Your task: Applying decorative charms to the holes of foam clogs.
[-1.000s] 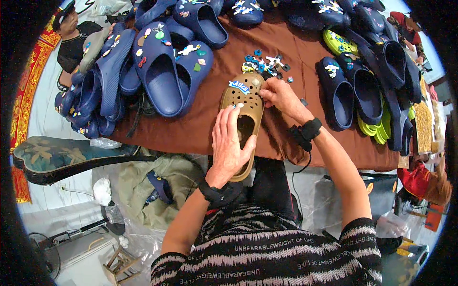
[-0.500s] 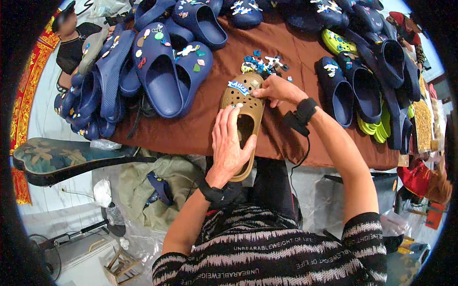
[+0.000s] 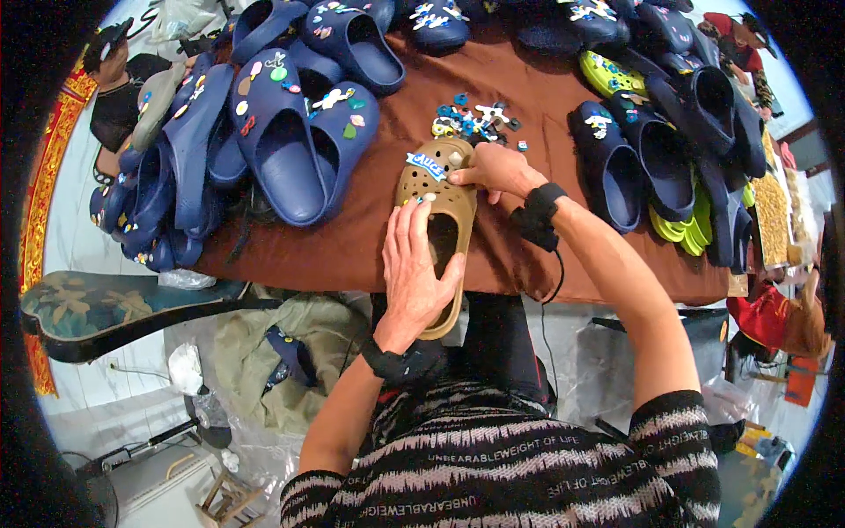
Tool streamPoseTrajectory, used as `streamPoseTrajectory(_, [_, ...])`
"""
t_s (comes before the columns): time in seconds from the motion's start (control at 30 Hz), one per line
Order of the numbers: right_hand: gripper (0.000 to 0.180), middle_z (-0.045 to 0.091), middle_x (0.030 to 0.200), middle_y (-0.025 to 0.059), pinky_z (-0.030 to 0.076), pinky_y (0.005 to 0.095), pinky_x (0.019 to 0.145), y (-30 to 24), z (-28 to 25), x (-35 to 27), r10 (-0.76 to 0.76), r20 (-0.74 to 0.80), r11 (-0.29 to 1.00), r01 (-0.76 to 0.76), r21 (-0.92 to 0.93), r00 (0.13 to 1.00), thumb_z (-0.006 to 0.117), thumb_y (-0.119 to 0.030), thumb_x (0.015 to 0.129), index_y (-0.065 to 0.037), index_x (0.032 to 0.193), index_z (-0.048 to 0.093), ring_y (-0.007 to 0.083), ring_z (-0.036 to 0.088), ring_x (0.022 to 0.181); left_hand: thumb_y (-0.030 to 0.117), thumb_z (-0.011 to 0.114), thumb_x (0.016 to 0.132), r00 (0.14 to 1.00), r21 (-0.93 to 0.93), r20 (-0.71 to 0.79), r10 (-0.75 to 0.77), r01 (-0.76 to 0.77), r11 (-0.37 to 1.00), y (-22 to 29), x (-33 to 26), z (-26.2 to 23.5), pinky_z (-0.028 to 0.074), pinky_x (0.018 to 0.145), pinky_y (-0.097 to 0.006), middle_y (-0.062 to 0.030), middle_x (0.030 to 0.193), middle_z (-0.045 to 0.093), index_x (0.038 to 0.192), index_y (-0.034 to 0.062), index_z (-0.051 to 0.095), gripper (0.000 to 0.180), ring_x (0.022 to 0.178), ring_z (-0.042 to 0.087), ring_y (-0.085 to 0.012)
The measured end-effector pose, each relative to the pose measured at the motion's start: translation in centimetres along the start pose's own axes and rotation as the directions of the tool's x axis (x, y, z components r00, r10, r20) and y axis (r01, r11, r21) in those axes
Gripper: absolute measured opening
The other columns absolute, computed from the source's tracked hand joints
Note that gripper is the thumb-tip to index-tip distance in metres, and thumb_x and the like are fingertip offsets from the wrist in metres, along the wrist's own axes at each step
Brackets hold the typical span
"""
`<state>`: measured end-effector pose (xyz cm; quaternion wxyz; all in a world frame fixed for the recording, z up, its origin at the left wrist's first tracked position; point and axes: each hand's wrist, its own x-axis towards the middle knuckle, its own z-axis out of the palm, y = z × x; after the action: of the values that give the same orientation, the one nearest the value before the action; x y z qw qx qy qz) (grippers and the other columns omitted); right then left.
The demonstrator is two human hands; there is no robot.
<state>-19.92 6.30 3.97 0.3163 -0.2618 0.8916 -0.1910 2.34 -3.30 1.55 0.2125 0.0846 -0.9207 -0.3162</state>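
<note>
A tan clog lies toe-away on the brown tablecloth, its heel past the near table edge. My left hand lies over the clog's left side and heel, gripping it. My right hand pinches a small charm against the clog's toe. A blue-and-white charm sits on the toe's left. Both wrists wear black bands. A heap of small coloured charms lies just beyond the clog.
Navy clogs with charms crowd the table's left and far side. More navy clogs and yellow-green ones fill the right. A dark patterned board and an olive bag sit below the table's left.
My right hand has moved from the charm heap back to the clog's toe with a small charm. My left hand has stayed on the clog.
</note>
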Motion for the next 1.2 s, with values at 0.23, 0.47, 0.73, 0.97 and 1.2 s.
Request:
streamPoseTrajectory(0.23, [0.046, 0.069, 0.074, 0.0081, 0.054, 0.0314, 0.058, 5.6, 0.4, -0.7, -0.027, -0.257, 0.837, 0.162, 0.522, 0.966, 0.067, -0.044, 0.093, 0.002, 0.097, 0.072, 0.0144, 0.068, 0.061, 0.017, 0.073, 0.079, 0.999, 0.025, -0.017, 0.048, -0.047, 0.999, -0.2, -0.2, -0.3, 0.028, 0.117, -0.049, -0.0210, 0.149, 0.037, 0.148, 0.0024, 0.032, 0.081, 0.141, 0.032, -0.0398])
streamPoseTrajectory(0.47, [0.030, 0.072, 0.100, 0.0208, 0.053, 0.0479, 0.084, 12.5, -1.6, 3.5, 0.090, -0.591, 0.993, -0.023, 0.119, 0.802, 0.065, -0.030, 0.092, -0.005, 0.107, 0.069, 0.0358, 0.069, 0.097, 0.016, 0.074, 0.078, 0.999, 0.008, -0.008, 0.036, -0.036, 0.999, 0.1, -0.2, -0.1, 0.027, 0.118, -0.049, -0.0216, 0.148, 0.037, 0.147, 0.0018, 0.032, 0.082, 0.141, 0.033, -0.0396])
streamPoseTrajectory(0.73, [0.025, 0.072, 0.106, 0.0152, 0.053, 0.0490, 0.085, 9.7, -0.6, 2.2, -0.072, -0.545, 0.997, 0.039, -0.073, 0.836, 0.068, -0.027, 0.088, -0.012, 0.108, 0.071, 0.0376, 0.068, 0.101, 0.016, 0.074, 0.077, 0.999, 0.012, -0.014, 0.031, -0.031, 0.999, -0.4, -0.4, -0.1, 0.026, 0.118, -0.049, -0.0218, 0.149, 0.037, 0.148, 0.0020, 0.032, 0.084, 0.141, 0.032, -0.0399])
streamPoseTrajectory(0.97, [0.022, 0.069, 0.090, 0.0060, 0.052, 0.0306, 0.068, 8.2, -0.2, 0.0, -0.100, -0.392, 0.867, 0.274, 0.417, 0.915, 0.067, -0.024, 0.095, -0.005, 0.106, 0.068, 0.0146, 0.065, 0.075, 0.016, 0.075, 0.077, 0.999, 0.015, -0.022, 0.049, -0.048, 0.999, -0.3, -0.3, -0.1, 0.027, 0.117, -0.050, -0.0220, 0.148, 0.037, 0.148, 0.0020, 0.032, 0.084, 0.141, 0.032, -0.0403])
streamPoseTrajectory(1.2, [0.021, 0.061, 0.088, -0.0048, 0.051, 0.0230, 0.073, 4.2, 1.2, -4.3, -0.362, -0.100, 0.633, 0.323, 0.703, 0.927, 0.064, -0.024, 0.099, -0.006, 0.110, 0.066, 0.0053, 0.059, 0.077, 0.016, 0.075, 0.078, 0.999, 0.018, -0.021, 0.049, -0.049, 0.999, -0.2, -0.3, 0.0, 0.028, 0.117, -0.050, -0.0219, 0.148, 0.037, 0.148, 0.0023, 0.032, 0.083, 0.141, 0.033, -0.0404])
